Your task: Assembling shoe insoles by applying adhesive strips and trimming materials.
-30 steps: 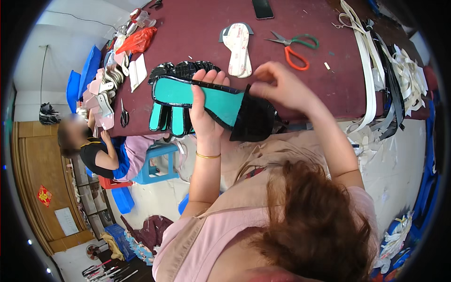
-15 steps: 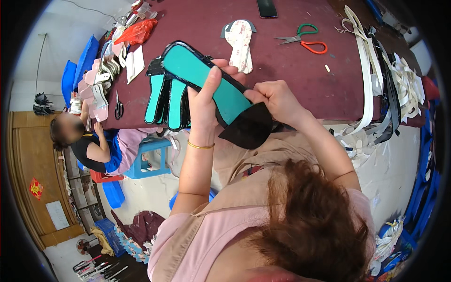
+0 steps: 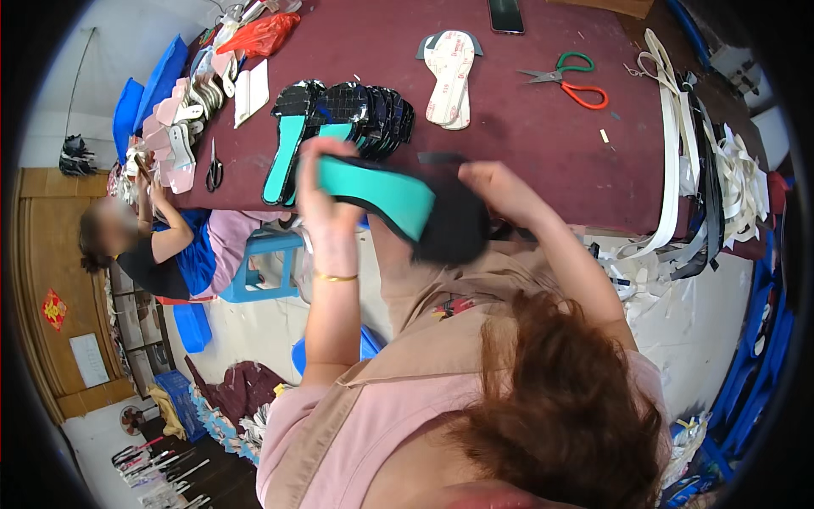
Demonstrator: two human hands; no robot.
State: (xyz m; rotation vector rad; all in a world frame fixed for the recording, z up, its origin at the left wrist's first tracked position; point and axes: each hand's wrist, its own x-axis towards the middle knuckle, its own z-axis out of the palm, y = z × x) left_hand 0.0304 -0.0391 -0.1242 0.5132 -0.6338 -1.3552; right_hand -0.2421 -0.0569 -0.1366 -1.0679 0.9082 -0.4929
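Note:
A teal slipper sole (image 3: 383,194) with a black edge and a wide black toe end lies tilted in my left hand (image 3: 329,191), whose fingers wrap round its narrow end. My right hand (image 3: 502,191) is closed at the upper edge of the black toe end (image 3: 454,222). A small dark strip (image 3: 443,158) shows by its fingertips; motion blur hides what they pinch. Just beyond my left hand, several similar teal-and-black soles (image 3: 288,157) rest in a row on the maroon-covered table (image 3: 526,140).
White sole-shaped pieces (image 3: 449,78), scissors with green and red handles (image 3: 564,80) and a phone (image 3: 505,15) lie farther back. White and black straps (image 3: 666,144) hang over the right edge. At left are black scissors (image 3: 214,169), pale cut pieces (image 3: 181,146) and a seated person (image 3: 161,254).
The sole has swung lower and flatter, its narrow end coming nearer me. Both hands still stay by it. The row of soles behind shows more fully, and the view has shifted slightly.

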